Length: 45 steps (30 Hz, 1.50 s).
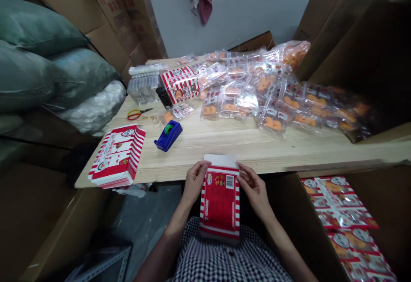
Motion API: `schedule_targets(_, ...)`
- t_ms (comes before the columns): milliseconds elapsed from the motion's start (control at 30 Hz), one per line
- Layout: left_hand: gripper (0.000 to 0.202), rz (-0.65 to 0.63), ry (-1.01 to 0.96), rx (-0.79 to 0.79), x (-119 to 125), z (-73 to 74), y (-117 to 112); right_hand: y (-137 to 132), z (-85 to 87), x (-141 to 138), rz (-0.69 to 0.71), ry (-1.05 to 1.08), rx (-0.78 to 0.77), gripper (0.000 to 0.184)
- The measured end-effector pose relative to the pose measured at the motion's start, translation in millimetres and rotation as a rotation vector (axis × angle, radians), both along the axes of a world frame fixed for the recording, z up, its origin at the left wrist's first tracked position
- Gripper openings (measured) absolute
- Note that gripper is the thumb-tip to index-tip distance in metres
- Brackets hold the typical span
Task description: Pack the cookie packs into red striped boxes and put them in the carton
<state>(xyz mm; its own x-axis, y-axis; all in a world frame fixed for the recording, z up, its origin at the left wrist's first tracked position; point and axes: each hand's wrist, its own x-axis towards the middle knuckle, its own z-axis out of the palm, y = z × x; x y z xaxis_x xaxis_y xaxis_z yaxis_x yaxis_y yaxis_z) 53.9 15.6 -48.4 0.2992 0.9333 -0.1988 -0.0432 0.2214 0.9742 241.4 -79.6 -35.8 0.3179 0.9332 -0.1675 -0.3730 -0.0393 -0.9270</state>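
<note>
A red-and-white striped cardboard box point(220, 202) is held upright between my two hands, close to my body at the table's front edge. Its white end flap point(220, 160) stands up at the far end, and a barcode shows near the top right. My left hand point(195, 182) grips the box's left edge, thumb near the upper corner. My right hand point(255, 187) grips the upper right edge, thumb on the printed face. Part of the fingers of each hand is hidden behind the box.
A stack of flat striped boxes point(117, 155), a blue tape dispenser point(168, 135) and scissors point(136, 114) lie left. Behind are an upright striped box point(180, 85), clear plastic cases point(143, 88) and many bagged orange pieces point(234, 106). Packed boxes point(340, 200) sit in a carton lower right.
</note>
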Motion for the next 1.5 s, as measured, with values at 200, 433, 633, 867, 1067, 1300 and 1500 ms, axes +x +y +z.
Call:
schedule_targets(200, 0.036, 0.009, -0.013, -0.002, -2, 6.3, 3, 23, -6.5, 4, 0.103, -0.025, -0.022, 0.035)
schedule_targets(433, 0.036, -0.109, 0.029, 0.022, -10, 7.1, -2, 21, -16.4, 10, 0.143, 0.053, -0.123, 0.032)
schedule_targets(633, 0.038, 0.057, -0.112, -0.085, -1, -7.6, -11, 22, -37.1, -8, -0.013, 0.172, -0.183, 0.035)
schedule_targets(867, 0.053, 0.195, -0.283, -0.142, 17, -3.9, 3, 45, -20.7, -11, -0.125, 0.264, -0.109, 0.041)
schedule_targets(1067, 0.046, -0.008, -0.437, -0.319, 12, 9.7, 15, 49, -4.1, 5, 0.202, 0.336, -0.192, 0.054)
schedule_targets(1300, 0.042, -0.058, -0.342, -0.232, 3, 5.6, 9, 45, -14.4, 7, 0.145, 0.235, -0.146, 0.035)
schedule_targets(1500, 0.025, -0.136, -0.221, -0.068, -8, -2.0, 2, 35, -14.1, 9, 0.175, 0.21, -0.115, 0.028)
